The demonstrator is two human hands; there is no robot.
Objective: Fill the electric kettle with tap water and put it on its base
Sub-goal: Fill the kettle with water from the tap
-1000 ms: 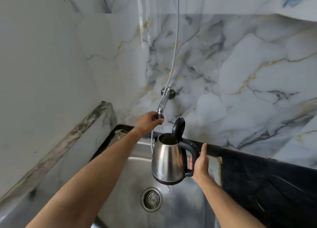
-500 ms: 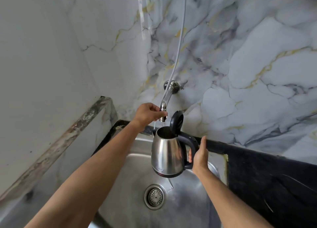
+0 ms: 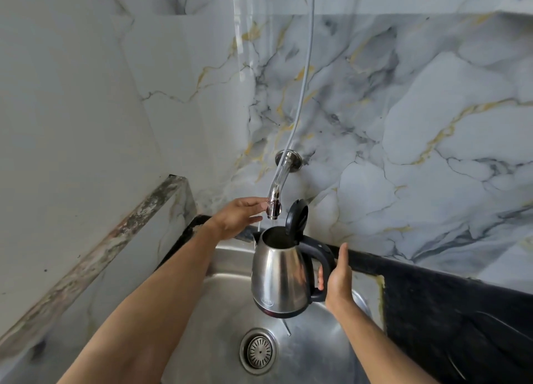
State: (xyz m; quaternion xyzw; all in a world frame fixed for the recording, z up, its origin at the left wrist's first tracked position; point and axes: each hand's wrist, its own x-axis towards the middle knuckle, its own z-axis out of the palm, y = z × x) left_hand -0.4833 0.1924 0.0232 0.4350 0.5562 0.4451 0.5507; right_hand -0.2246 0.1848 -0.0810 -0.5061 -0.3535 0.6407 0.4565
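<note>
Filling: we hold the kettle [image 3: 281, 274] upright over the sink [image 3: 225, 297].
Right hand [image 3: 339, 279]: grip closed round its handle, at 3 o'clock.
Left hand [image 3: 239, 214]: fingers loosely open, touching the tap [image 3: 275, 200].
Spout: at 12 o'clock above the kettle's open mouth.

small badge on kettle [image 3: 281, 271], lettering unreadable

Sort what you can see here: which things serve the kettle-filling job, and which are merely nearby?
In use: kettle, its open lid, tap, sink, left hand, right hand.

Merely nearby: drain strainer, hanging cable, dark counter.
</note>
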